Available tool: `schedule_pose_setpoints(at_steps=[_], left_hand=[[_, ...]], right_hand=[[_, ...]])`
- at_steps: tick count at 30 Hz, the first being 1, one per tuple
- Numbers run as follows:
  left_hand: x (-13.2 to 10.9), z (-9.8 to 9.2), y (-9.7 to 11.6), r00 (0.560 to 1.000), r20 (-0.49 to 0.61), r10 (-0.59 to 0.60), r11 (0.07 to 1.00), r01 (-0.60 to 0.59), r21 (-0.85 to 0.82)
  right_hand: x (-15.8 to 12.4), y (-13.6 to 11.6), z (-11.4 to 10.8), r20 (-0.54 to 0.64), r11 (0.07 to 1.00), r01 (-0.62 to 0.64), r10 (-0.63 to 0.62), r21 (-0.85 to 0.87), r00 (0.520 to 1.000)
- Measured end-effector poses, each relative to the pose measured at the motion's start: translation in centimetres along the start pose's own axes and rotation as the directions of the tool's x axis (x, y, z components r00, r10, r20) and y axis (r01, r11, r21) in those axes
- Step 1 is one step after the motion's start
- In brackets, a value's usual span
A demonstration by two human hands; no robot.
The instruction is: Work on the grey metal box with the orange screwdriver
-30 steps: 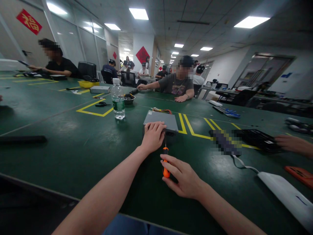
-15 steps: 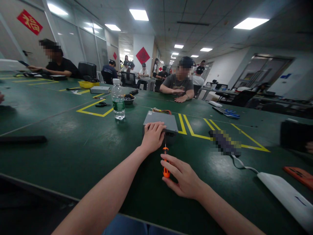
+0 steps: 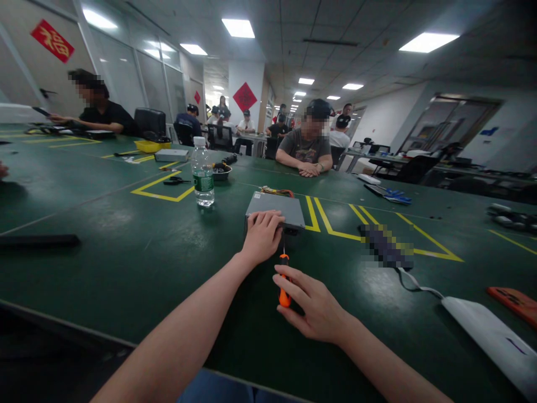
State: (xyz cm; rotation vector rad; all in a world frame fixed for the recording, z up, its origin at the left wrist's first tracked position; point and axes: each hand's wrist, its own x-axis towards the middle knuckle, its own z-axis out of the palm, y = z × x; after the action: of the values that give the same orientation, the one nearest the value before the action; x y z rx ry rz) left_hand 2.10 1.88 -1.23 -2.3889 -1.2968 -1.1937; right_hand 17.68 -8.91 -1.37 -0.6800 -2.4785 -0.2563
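Observation:
A grey computer power supply (image 3: 280,208) lies on the green table in front of me, with coloured cables (image 3: 277,192) at its far side. My left hand (image 3: 263,232) is on its near left part, fingers bent over the top and holding it. In my right hand (image 3: 308,302) is a screwdriver (image 3: 285,296) with an orange and black handle, held lightly between thumb and fingers. The shaft points away from me to the near face of the power supply. Its tip is too small and dark to make out.
A water bottle (image 3: 203,176) stands left of the power supply, before a metal bowl (image 3: 221,171). To the right are a pixelated dark object (image 3: 386,244) on a cable, a white device (image 3: 486,336) and an orange phone (image 3: 514,302). A person (image 3: 308,140) sits opposite.
The screwdriver handle has turned slightly in my right hand; my left hand stays put. The person opposite has brought both hands together. A dark object at the right edge has left the view.

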Motion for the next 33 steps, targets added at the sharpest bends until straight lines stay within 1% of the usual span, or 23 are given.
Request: schedule_pose_setpoints(at_steps=[2, 4, 7, 9, 11, 13, 15, 18, 21, 24, 28, 30, 33], left_hand=[[0.02, 0.01, -0.01, 1.0, -0.003, -0.001, 1.0, 0.001, -0.001], [0.03, -0.01, 0.02, 1.0, -0.001, -0.004, 1.0, 0.004, 0.0], [0.03, -0.06, 0.08, 1.0, 0.002, -0.007, 1.0, 0.007, -0.001], [0.01, -0.08, 0.1, 1.0, 0.001, -0.007, 1.0, 0.008, -0.003], [0.01, -0.08, 0.08, 1.0, 0.002, -0.005, 1.0, 0.005, -0.004], [0.02, -0.08, 0.06, 1.0, 0.003, -0.004, 1.0, 0.004, -0.005], [0.03, -0.07, 0.03, 1.0, 0.003, -0.003, 1.0, 0.003, -0.004], [0.05, -0.06, 0.01, 1.0, 0.005, -0.001, 1.0, 0.001, -0.002], [0.04, -0.06, 0.01, 1.0, 0.0, 0.001, 1.0, -0.001, -0.003], [0.03, -0.05, 0.03, 1.0, -0.002, -0.003, 1.0, 0.003, -0.002], [0.04, -0.02, 0.03, 1.0, 0.01, -0.011, 1.0, 0.011, 0.0], [0.05, -0.01, 0.02, 1.0, 0.013, -0.01, 1.0, 0.01, 0.001], [0.04, -0.02, 0.01, 1.0, 0.009, -0.009, 1.0, 0.009, 0.0]], right_hand=[[0.06, -0.02, -0.02, 0.018, 0.999, 0.017, -0.016, -0.045, 1.0], [-0.08, 0.08, 0.22, 0.001, 0.998, 0.026, -0.026, -0.061, 1.0], [-0.4, 0.28, 0.62, -0.036, 1.0, 0.012, -0.012, -0.002, 0.999], [-0.48, 0.32, 0.61, -0.03, 0.998, -0.019, 0.021, 0.058, 0.999], [-0.39, 0.25, 0.37, 0.0, 0.996, -0.039, 0.039, 0.081, 0.999], [-0.22, 0.15, 0.12, 0.035, 0.999, -0.025, 0.024, 0.046, 0.999], [-0.12, 0.1, 0.06, 0.045, 1.0, -0.002, 0.003, -0.013, 0.999], [-0.18, 0.2, 0.39, -0.014, 0.999, 0.014, -0.015, -0.046, 1.0], [-0.33, 0.32, 0.68, -0.038, 1.0, -0.012, 0.012, -0.003, 0.999], [-0.25, 0.22, 0.48, -0.003, 0.998, -0.053, 0.053, 0.041, 0.999], [-0.02, 0.04, 0.15, 0.05, 0.999, -0.013, 0.014, -0.033, 0.999], [-0.07, 0.11, 0.32, 0.021, 0.999, 0.004, -0.003, -0.047, 1.0], [-0.34, 0.29, 0.74, -0.033, 0.999, -0.022, 0.023, 0.024, 0.999]])
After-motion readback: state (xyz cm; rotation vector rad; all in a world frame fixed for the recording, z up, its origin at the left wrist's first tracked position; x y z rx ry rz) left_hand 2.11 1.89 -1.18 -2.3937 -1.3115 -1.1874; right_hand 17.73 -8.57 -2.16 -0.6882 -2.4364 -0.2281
